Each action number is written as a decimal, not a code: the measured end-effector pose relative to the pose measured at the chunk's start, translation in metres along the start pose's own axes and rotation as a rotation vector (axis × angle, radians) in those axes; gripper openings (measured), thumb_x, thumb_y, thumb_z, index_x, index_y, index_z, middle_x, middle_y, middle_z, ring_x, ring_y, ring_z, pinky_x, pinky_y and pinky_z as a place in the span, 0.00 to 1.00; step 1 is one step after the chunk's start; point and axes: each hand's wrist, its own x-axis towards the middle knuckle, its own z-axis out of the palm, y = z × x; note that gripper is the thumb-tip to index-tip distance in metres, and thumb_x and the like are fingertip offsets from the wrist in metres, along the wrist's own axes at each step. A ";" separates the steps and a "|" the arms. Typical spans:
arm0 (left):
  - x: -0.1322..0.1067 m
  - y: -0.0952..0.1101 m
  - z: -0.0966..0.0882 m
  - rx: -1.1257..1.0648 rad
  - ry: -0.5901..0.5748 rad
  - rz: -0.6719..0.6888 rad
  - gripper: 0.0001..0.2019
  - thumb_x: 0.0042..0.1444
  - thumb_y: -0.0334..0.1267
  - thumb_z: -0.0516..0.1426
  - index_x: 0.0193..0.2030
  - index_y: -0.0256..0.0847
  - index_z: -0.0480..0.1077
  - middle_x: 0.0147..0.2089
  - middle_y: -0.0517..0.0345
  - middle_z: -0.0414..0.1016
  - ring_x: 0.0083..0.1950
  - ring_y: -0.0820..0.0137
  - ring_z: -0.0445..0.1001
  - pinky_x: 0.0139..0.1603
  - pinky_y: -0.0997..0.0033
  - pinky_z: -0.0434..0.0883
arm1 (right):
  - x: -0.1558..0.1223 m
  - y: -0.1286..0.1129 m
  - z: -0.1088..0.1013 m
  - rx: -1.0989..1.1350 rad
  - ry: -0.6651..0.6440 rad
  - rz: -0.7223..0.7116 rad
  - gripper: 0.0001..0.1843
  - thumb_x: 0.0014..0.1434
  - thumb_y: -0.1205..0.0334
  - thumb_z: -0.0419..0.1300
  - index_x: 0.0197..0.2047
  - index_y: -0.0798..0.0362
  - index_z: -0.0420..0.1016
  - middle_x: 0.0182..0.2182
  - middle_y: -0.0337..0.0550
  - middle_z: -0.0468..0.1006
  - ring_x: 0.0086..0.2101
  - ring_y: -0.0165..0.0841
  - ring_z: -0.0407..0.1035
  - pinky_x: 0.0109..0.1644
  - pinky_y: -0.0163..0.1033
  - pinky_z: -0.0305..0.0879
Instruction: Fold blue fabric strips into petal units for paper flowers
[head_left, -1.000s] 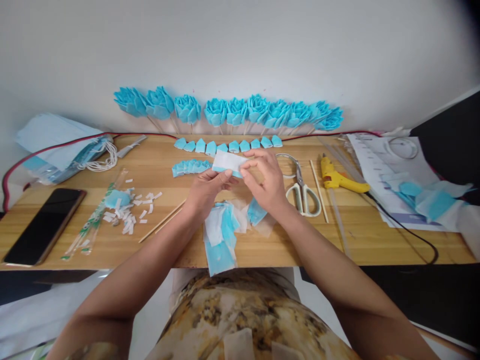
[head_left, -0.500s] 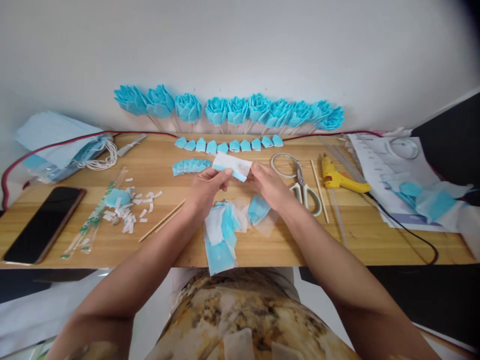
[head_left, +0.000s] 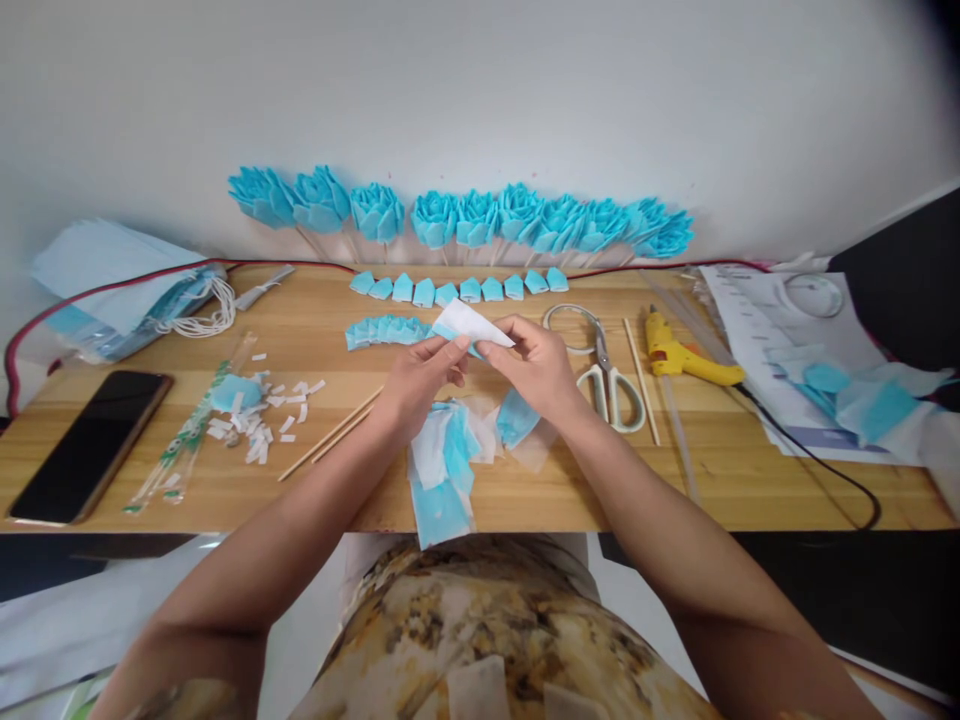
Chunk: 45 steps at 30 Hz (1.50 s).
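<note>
Strip [head_left: 471,322], white with blue edge

Looks like a small, thin cloth [head_left: 474,322], white across most of the visible face, with light blue along the lower edge. Held up in the air just above the centre of the frame, slanting down from left to right. Narrows to a point at the right end. Partly hidden along the lower edge; hard to tell how folded there.
</note>
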 end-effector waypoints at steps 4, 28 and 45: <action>0.001 0.000 -0.002 0.018 0.042 0.007 0.17 0.46 0.49 0.70 0.23 0.37 0.75 0.27 0.55 0.77 0.29 0.73 0.71 0.31 0.72 0.68 | 0.000 0.002 -0.004 0.021 -0.005 -0.032 0.08 0.59 0.56 0.64 0.38 0.51 0.76 0.32 0.36 0.78 0.33 0.31 0.72 0.41 0.38 0.69; 0.002 0.004 -0.002 0.001 0.025 -0.043 0.13 0.51 0.44 0.68 0.25 0.37 0.76 0.27 0.56 0.77 0.29 0.74 0.72 0.34 0.71 0.67 | 0.007 0.003 -0.015 -0.320 -0.146 -0.436 0.05 0.66 0.58 0.60 0.39 0.43 0.78 0.56 0.43 0.76 0.59 0.44 0.67 0.65 0.60 0.60; 0.001 0.000 -0.004 0.021 -0.052 -0.039 0.16 0.48 0.49 0.69 0.23 0.37 0.76 0.32 0.50 0.82 0.33 0.71 0.74 0.34 0.70 0.68 | 0.003 0.009 -0.007 0.044 -0.028 0.037 0.11 0.59 0.53 0.66 0.35 0.51 0.77 0.29 0.38 0.78 0.28 0.29 0.68 0.35 0.37 0.64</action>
